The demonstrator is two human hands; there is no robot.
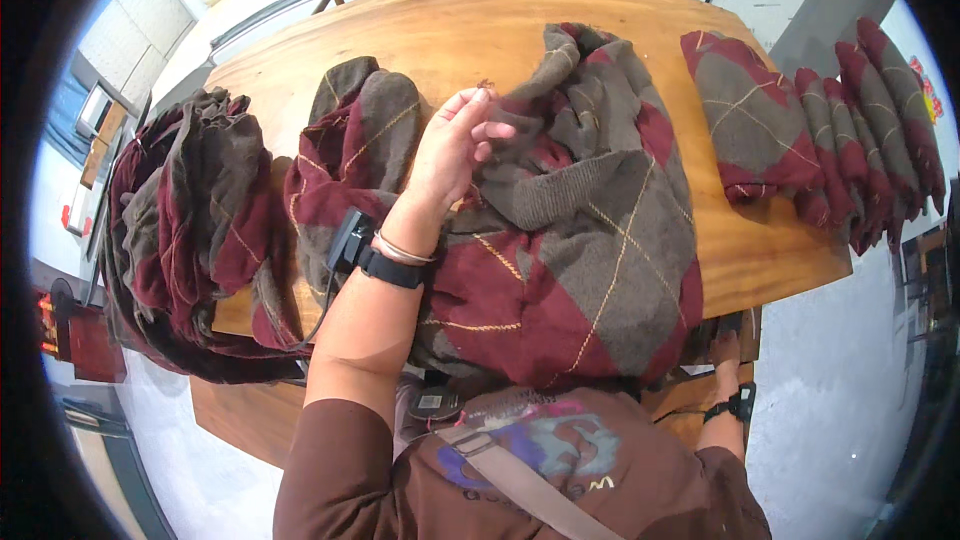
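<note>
Pale flooring (830,390) and light walls surround a wooden table (460,30) with a curved far edge, its warm brown top bearing several knits in maroon and grey-brown with thin yellow crossing lines. Over the near middle of it lies a loose sweater (610,260), spreading down toward the person's lap. The left hand (450,140) is raised at the sweater's left side, palm partly turned to the right; thumb and forefinger meet in a narrow pinch on a small tuft of reddish thread (487,84), while the other fingers curl loosely. Most of the sweater is to the right of this pinch and nearer the body, with a bunched part reaching up just beside the fingertips. Its long axis runs from the far side of the table toward the person, and a ribbed band (570,190) slants across the upper half, rising to the right. The right hand (726,350) is low, by the table's near right edge, beside the sweater's lower right corner; I cannot tell how far it is open or whether it holds anything. Left of the sweater are a bundled knit (365,130) and a larger heap (190,220) sagging over the table's edge; to the right stands a row of folded knits (755,115).
</note>
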